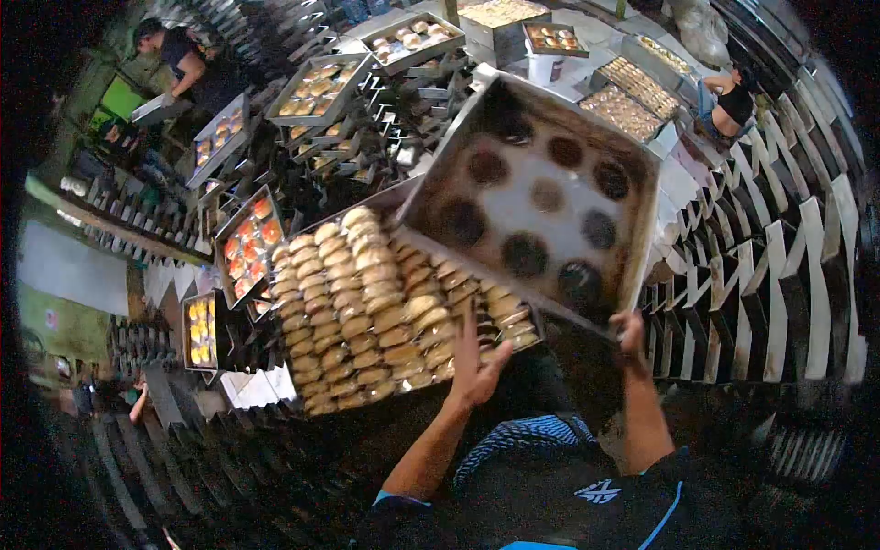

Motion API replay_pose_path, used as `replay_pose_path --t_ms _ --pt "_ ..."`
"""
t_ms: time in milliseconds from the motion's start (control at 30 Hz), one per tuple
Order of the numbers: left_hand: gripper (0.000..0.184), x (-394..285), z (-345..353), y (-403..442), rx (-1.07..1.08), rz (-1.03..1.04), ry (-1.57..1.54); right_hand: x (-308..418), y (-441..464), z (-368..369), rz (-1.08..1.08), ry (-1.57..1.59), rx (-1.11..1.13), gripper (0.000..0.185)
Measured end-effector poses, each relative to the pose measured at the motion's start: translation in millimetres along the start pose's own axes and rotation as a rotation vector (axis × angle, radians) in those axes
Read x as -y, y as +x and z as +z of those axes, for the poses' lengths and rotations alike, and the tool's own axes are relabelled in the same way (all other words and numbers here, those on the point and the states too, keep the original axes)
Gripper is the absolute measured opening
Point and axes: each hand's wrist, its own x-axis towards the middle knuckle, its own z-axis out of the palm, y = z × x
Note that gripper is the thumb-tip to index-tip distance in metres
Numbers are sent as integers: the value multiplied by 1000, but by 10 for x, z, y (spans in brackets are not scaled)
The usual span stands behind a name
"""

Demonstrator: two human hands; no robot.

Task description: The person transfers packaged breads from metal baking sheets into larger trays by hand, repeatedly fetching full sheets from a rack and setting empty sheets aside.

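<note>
My right hand (630, 334) is closed on the near right corner of a square metal baking tray (547, 194). The tray is tilted up, with dark round marks across its bottom and no bread in it. My left hand (477, 363) has its fingers stretched out and lies at the near edge of a big tray of bread rolls (367, 316). Whether its fingertips touch the rolls I cannot tell. The wrapped-looking rolls are packed in rows and piled high. The tilted tray overlaps the right part of the pile.
Trays of topped buns (251, 243) and yellow-topped buns (200, 330) stand to the left. Further back are more bread trays (321, 90). Stacked metal trays (779, 257) line the right side. One person (179, 60) is at the far left, another (731, 103) at the far right.
</note>
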Motion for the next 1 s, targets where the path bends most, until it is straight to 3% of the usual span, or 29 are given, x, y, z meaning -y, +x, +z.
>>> replay_pose_path --t_ms 33,67,100,167,233,267,300,333,367,433,500,600,733,767,833,900,967,1000 --pt "78 -154 125 190 70 16 49 -179 400 -240 9 -2 -50 25" --pt "79 -244 256 344 152 -149 -35 -398 797 -428 -17 -17 -99 27" --pt "79 -165 438 478 155 -165 -28 -448 1206 -524 300 221 -109 18" --pt "78 153 867 739 115 -191 166 -809 2039 -692 532 372 -262 17" --pt "82 515 1294 913 72 -233 553 -1300 2772 -803 588 396 -296 17" --pt "82 642 1466 999 56 -260 634 -1554 3040 -847 634 411 -335 18" --pt "83 751 1642 1046 51 -295 714 -1733 3275 -775 531 475 -455 14" --pt "83 870 1796 1072 6 -353 723 -1757 3453 -722 639 421 -515 13" --pt "83 962 1894 1084 -39 -417 741 -2497 3749 -931 617 308 -506 15" --pt "77 856 1943 1207 -29 -467 825 -2671 3885 -827 704 198 -569 17" --pt "79 920 1944 1152 21 -548 910 -2769 3923 -686 902 0 -756 42" --pt "77 976 1955 1165 -9 -489 844 -3422 3689 -816 658 173 -623 67" --pt "73 1030 1922 1068 14 -516 821 -4580 3306 -850 709 97 -699 56" --pt "73 1100 1887 961 -16 -511 796 -4573 3253 -852 860 135 -590 54" --pt "70 1107 1892 899 -109 -619 760 -5008 3216 -689 931 -167 -674 56" --pt "79 1134 1844 832 -174 -660 489 -5425 3135 -793 964 -287 -399 62" --pt "78 1038 1876 949 -118 -714 569 -6245 3100 -823 1006 -391 -554 63" --pt "77 985 1905 1023 -63 -740 660 -6355 3150 -819 1093 -490 -439 60"
